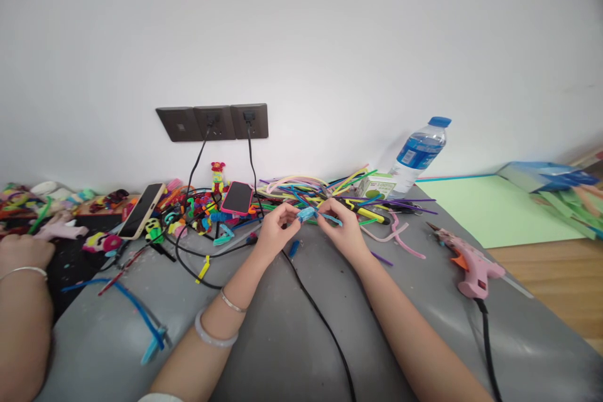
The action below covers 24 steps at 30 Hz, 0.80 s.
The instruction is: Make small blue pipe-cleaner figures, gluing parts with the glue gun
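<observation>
A small light-blue bundle of bent pipe cleaner (306,213) is pinched between my two hands above the grey table. Its left end sits in the closed fingertips of my left hand (277,226). My right hand (343,229) grips the other end with thumb and fingers, and a light-blue tail sticks out below those fingers. Just behind lies a loose heap of colourful pipe cleaners (301,183). Near my left forearm, a longer blue pipe cleaner (136,304) rests bent on the table. A short dark-blue scrap (294,248) lies beneath my hands.
A pink glue gun (473,273) lies right, its cord running forward. Behind stand a tilted water bottle (417,157) and a small box (375,186). Two phones (238,198), pipe-cleaner figures (217,177) and black cables (320,314) occupy the left and middle. Another person's hand (23,257) is far left.
</observation>
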Each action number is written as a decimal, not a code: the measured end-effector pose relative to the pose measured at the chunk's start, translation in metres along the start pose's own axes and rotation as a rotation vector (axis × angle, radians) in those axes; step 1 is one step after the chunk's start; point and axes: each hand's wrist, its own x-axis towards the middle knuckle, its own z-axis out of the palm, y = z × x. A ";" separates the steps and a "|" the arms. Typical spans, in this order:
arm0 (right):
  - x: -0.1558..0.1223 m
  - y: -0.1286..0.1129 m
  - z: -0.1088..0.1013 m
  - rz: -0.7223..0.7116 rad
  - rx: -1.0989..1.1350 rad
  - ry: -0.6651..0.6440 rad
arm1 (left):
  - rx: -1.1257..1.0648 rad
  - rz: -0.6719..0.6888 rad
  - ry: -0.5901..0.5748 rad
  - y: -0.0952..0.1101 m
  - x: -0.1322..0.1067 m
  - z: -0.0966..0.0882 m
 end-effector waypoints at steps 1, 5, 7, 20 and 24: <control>0.000 0.000 0.000 -0.006 -0.010 -0.002 | 0.011 0.009 -0.005 0.000 0.000 0.000; -0.001 0.000 -0.001 -0.032 -0.037 -0.004 | 0.050 0.040 -0.014 0.000 -0.001 0.000; -0.001 -0.001 -0.001 -0.041 -0.044 -0.005 | 0.062 0.046 -0.013 0.001 -0.001 0.001; 0.001 -0.001 -0.003 -0.061 -0.060 0.051 | -0.009 0.007 -0.049 0.000 -0.001 0.002; 0.002 -0.003 -0.005 -0.115 -0.081 0.089 | -0.084 -0.023 -0.052 0.000 -0.001 0.002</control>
